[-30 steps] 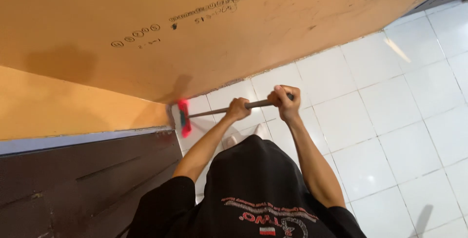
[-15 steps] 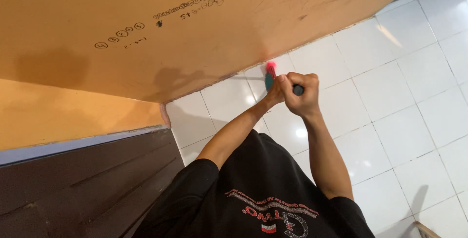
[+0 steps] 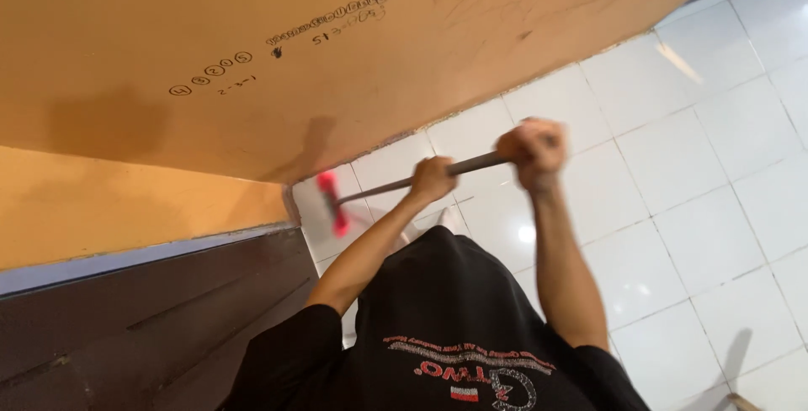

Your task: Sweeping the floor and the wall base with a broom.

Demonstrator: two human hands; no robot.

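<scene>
Head view: both fists wrap the mop handle (image 3: 421, 180). The left hand (image 3: 432, 179) is closed round the grey shaft midway, the right hand (image 3: 534, 147) clenched at its top end. The pink mop head (image 3: 331, 202) sits blurred on the white tiled floor (image 3: 673, 167), just beside the orange board wall (image 3: 252, 24) and near the dark door (image 3: 126, 327).

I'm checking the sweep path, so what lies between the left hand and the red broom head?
In the head view, only the bare grey handle runs from the left hand to the red broom head, over white floor tile; nothing else lies there.
</scene>
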